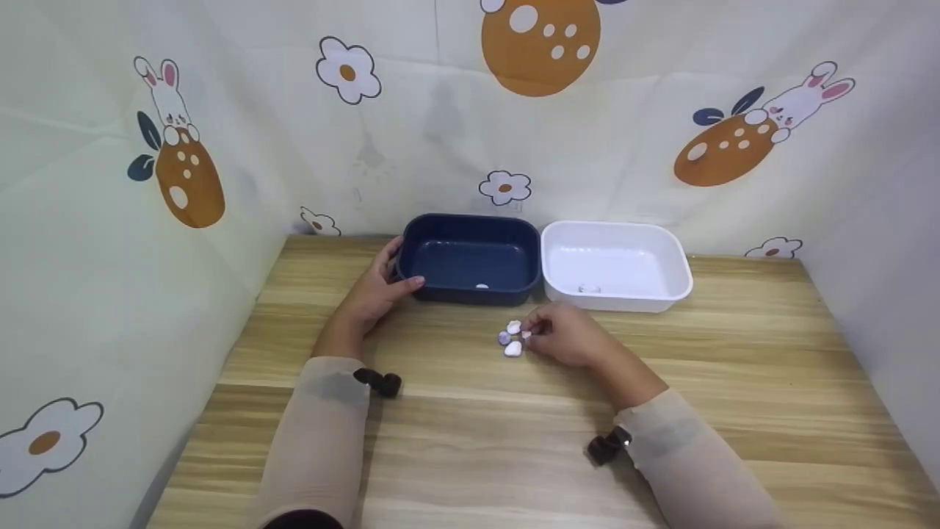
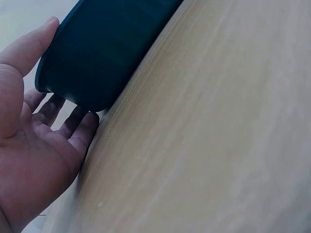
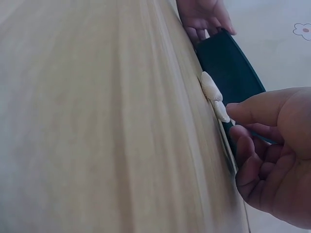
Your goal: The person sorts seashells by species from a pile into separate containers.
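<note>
Head view: only this view shows the white bin (image 1: 617,302), beside the navy bin (image 1: 470,296) along the counter's (image 1: 477,441) far edge, and the bins' interiors.
Left wrist view: shows the palm side of the left hand (image 1: 373,294), which the head view hides.
Right wrist view: shows two white pieces (image 1: 513,350) edge-on, near the thumb.
Piece position: small cluster on the counter, before the navy bin's near right corner.
Left hand pose: gripping the navy bin's left end, thumb on rim.
Right hand pose: right hand (image 1: 571,336) reaching inward, thumb and forefinger pinching a pale piece (image 1: 526,334).
</note>
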The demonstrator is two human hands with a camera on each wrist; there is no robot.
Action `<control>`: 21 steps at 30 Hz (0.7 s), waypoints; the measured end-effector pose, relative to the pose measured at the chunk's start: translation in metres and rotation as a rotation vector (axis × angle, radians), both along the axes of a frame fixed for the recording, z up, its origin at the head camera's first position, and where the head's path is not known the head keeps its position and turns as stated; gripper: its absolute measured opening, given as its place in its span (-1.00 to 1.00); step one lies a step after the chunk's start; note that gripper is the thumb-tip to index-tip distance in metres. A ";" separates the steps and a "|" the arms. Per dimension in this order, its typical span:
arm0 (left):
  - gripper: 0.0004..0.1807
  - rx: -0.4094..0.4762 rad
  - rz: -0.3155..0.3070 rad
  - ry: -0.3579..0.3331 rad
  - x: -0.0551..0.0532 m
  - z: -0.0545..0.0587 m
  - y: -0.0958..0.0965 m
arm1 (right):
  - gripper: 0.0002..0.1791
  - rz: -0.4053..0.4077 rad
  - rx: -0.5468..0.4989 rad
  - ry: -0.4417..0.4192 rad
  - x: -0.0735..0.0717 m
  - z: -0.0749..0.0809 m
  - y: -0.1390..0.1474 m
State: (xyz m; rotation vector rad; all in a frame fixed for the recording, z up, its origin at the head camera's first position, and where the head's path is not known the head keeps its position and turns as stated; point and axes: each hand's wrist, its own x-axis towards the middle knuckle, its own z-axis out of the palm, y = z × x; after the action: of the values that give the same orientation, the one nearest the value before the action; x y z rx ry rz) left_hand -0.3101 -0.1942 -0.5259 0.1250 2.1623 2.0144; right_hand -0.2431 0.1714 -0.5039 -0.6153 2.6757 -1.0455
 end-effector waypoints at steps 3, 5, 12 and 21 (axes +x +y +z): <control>0.04 -0.006 0.002 -0.002 0.000 0.000 0.000 | -0.89 -0.017 0.003 -0.013 0.001 0.004 0.000; 0.04 -0.005 0.003 -0.003 0.000 0.000 0.000 | -0.85 -0.035 0.001 -0.024 0.002 0.009 0.001; 0.07 -0.017 -0.002 -0.006 0.000 0.001 -0.001 | -0.81 -0.107 -0.012 -0.039 0.003 0.029 0.009; 0.09 -0.018 -0.008 0.001 0.000 0.000 -0.001 | -0.79 -0.212 -0.044 0.034 -0.004 0.049 0.036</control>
State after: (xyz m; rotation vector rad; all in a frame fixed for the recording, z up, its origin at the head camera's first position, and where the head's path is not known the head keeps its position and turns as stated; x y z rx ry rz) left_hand -0.3100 -0.1953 -0.5262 0.1318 2.1759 1.9906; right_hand -0.2469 0.2072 -0.4549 -0.3657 2.8021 -1.1584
